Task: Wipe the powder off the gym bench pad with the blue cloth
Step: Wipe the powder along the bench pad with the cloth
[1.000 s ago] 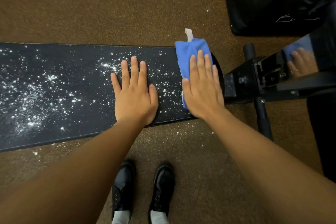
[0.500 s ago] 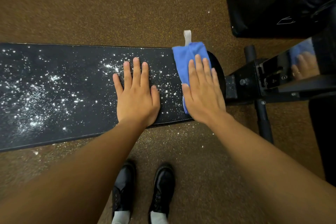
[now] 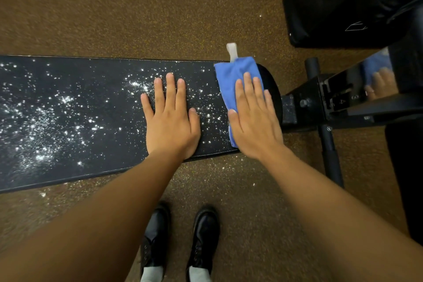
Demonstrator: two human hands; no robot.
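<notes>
2 flat hands on 1 powdered bench pad (image 3: 68, 103); right hand (image 3: 253, 119) presses 1 blue cloth (image 3: 231, 75).

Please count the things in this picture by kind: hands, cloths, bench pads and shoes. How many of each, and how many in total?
Hands: 2, left hand and right hand
Blue cloth: 1
Bench pad: 1
Black shoes: 2, and
Total: 6

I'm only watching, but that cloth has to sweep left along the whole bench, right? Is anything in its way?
Yes: the left hand lies flat on the bench pad, directly left of the blue cloth under the right hand. Beyond it, only powder shows.
</notes>
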